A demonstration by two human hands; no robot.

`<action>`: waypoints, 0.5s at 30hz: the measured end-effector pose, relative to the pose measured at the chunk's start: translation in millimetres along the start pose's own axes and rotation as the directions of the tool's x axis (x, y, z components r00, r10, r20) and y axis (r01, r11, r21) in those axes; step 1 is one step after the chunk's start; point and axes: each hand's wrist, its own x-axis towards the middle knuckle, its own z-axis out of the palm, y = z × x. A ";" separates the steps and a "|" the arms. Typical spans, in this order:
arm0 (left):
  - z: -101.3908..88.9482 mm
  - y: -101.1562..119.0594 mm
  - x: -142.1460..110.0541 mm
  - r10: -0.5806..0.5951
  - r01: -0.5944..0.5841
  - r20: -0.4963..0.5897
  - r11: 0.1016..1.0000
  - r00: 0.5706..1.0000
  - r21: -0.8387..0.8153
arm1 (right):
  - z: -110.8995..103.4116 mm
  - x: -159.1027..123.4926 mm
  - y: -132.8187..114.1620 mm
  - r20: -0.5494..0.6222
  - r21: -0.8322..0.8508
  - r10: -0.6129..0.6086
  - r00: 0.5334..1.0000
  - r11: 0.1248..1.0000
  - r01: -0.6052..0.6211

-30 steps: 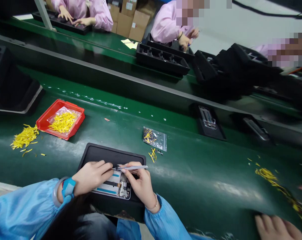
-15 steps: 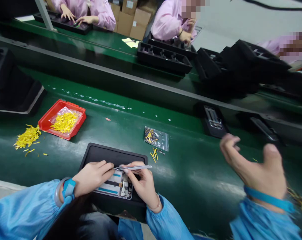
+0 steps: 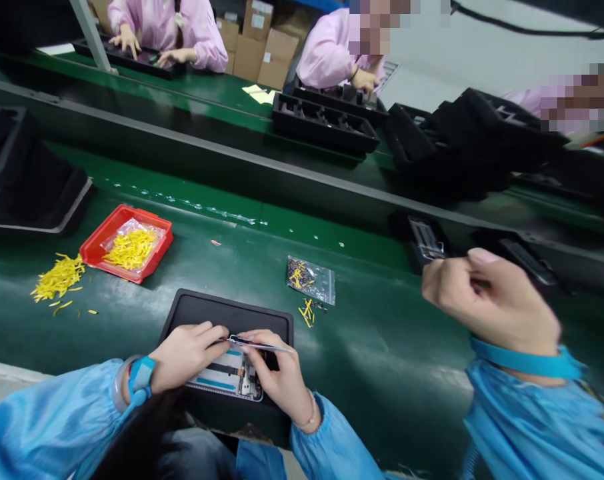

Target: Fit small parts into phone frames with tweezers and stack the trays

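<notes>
My left hand (image 3: pixel 185 355) rests with curled fingers on a phone frame (image 3: pixel 227 378) that lies in a black tray (image 3: pixel 202 310) at the near edge of the green belt. My right hand (image 3: pixel 277 377) pinches metal tweezers (image 3: pixel 255 344), their tips pointing left toward my left fingertips over the frame. Both sleeves are blue; a blue band sits on my left wrist. A clear bag of small yellow parts (image 3: pixel 311 277) and a few loose yellow pieces (image 3: pixel 307 311) lie just right of the tray.
A red bin with yellow strips (image 3: pixel 127 243) and a loose yellow pile (image 3: pixel 57 277) sit at the left. A co-worker's closed hand (image 3: pixel 487 300) in a blue sleeve reaches in at the right. Black trays (image 3: pixel 327 123) and people in pink line the far belt.
The co-worker's hand rose into view at the right and closed into a fist. My tweezers tilted slightly downward; my hands stayed over the phone frame.
</notes>
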 end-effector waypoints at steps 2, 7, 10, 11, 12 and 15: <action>1.6 0.7 1.2 -0.005 0.005 0.023 1.000 1.000 0.016 | 0.5 -0.5 -0.9 0.017 -0.010 -0.013 1.000 1.000 0.013; 7.0 3.2 4.2 -0.018 0.015 0.046 0.997 0.999 0.071 | -6.6 3.5 -4.9 -0.305 0.049 -0.070 0.950 0.995 0.089; 20.9 6.0 6.2 -0.003 0.000 0.026 0.994 1.000 0.106 | -18.3 19.3 -11.3 -0.364 0.003 -0.075 0.929 0.997 0.081; 29.0 6.5 7.4 0.015 -0.017 0.016 0.993 1.000 0.119 | -22.5 28.0 -15.1 -0.337 -0.041 -0.077 0.938 0.997 0.067; 38.4 6.3 9.1 0.034 -0.034 0.003 0.990 0.999 0.137 | -26.6 38.5 -20.2 -0.310 -0.088 -0.079 0.947 0.995 0.055; 63.8 -0.9 16.1 0.056 -0.048 -0.042 0.984 0.998 0.171 | -36.7 81.3 -44.1 -0.262 -0.195 -0.113 0.959 0.979 0.062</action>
